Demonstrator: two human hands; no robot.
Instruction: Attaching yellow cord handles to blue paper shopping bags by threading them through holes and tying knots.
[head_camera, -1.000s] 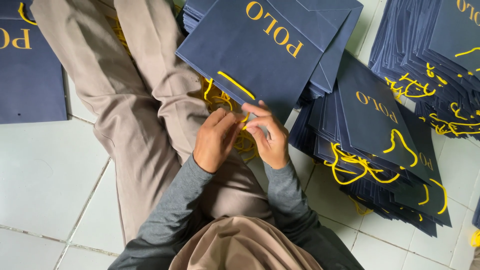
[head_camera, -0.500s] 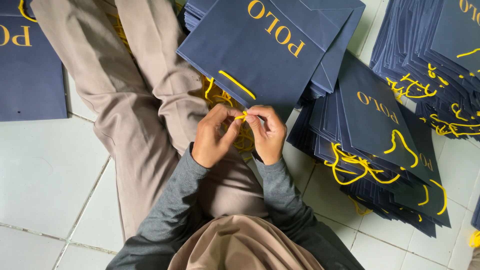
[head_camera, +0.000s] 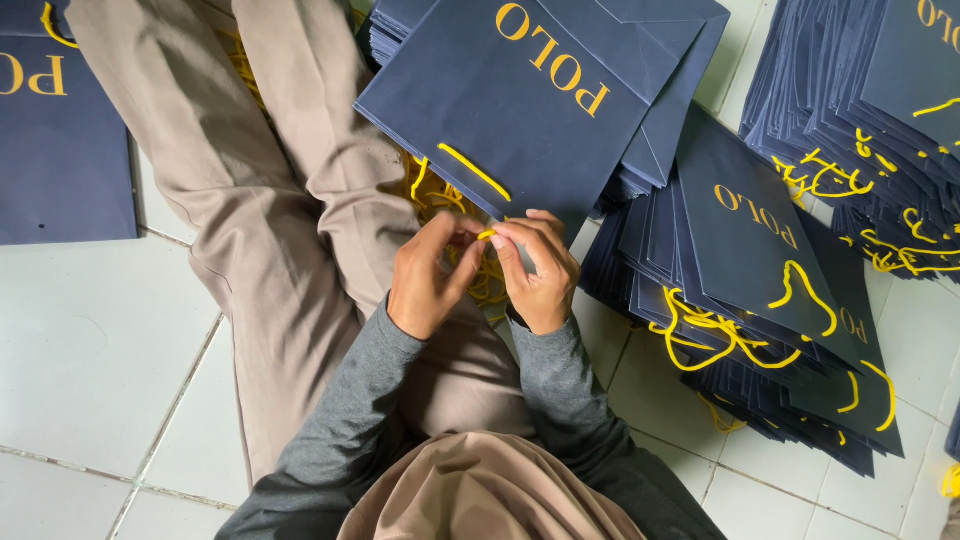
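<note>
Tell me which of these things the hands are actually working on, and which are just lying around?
In hand:
- yellow cord end, pinched between left hand and right hand
- navy paper bag on the lap, one cord handle already fitted

Lying about:
- fanned stack of navy bags with yellow handles
- second stack, upper right
- flat navy bag on the white tiled floor

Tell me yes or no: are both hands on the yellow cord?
Yes, the left hand and right hand pinch the yellow cord at the bag edge.
</note>
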